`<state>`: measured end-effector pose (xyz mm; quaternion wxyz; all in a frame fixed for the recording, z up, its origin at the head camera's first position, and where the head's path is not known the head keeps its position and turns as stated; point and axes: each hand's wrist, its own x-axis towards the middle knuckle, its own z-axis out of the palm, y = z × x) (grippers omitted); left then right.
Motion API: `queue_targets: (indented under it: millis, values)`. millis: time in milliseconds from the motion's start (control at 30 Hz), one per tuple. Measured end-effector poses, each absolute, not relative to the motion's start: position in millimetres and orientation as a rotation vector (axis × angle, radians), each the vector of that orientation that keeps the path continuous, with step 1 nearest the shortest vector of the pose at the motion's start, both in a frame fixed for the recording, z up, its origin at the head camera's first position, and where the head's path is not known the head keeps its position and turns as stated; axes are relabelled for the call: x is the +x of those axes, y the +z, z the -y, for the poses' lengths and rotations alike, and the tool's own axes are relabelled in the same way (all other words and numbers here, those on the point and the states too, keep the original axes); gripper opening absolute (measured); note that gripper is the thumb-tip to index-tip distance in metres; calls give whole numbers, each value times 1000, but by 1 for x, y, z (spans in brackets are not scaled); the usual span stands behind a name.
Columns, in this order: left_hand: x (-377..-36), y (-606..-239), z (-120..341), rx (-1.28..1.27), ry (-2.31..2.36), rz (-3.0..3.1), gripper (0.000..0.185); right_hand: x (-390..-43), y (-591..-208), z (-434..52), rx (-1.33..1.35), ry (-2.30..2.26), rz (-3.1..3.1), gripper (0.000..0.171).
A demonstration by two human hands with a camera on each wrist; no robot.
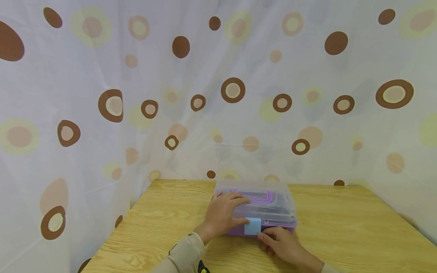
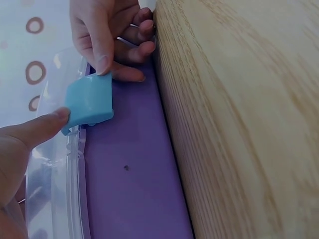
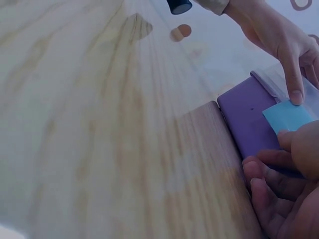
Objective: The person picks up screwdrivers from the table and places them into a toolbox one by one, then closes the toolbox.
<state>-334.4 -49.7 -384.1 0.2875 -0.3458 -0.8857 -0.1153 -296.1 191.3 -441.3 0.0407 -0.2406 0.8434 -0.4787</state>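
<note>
A flat plastic box with a clear lid (image 1: 263,201) and a purple base (image 2: 129,169) lies on the wooden table (image 1: 341,227). A light blue latch (image 1: 252,226) sits at the middle of its front side. My left hand (image 1: 229,213) rests flat on the lid, and its thumb (image 2: 42,128) touches the latch (image 2: 90,102). My right hand (image 1: 271,236) is at the box's front. Its thumb (image 2: 99,47) lies on the latch's edge and its curled fingers press against the purple base. In the right wrist view the latch (image 3: 289,115) shows between both hands.
A white curtain (image 1: 218,94) with brown and yellow circles hangs close behind and to the left of the table. Bare wood lies on both sides of the box. A dark band (image 1: 203,268) shows at my left wrist.
</note>
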Motion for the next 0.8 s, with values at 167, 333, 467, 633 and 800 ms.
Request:
queue_targets:
  millis: [167,333,467,633,800]
  values:
    - [-335,-385,50,-922,-293,2354,62,-297,-444,-189,-764,-1415,-2648,30]
    - [-335,-386,49,-919,-296,2343,63,-298,-446,-188,-785,-1360,-2710,32]
    - [-336,-387,49,-916,-280,2338,63,-296,-446,-187,-773,-1342,-2733,34]
    - [-336,-385,51,-920,-261,2330,63,-294,-445,-184,-763,-1348,-2733,34]
    - [-337,-386,51,-933,-283,2327,64,-293,-444,-184,-715,-1390,-2707,33]
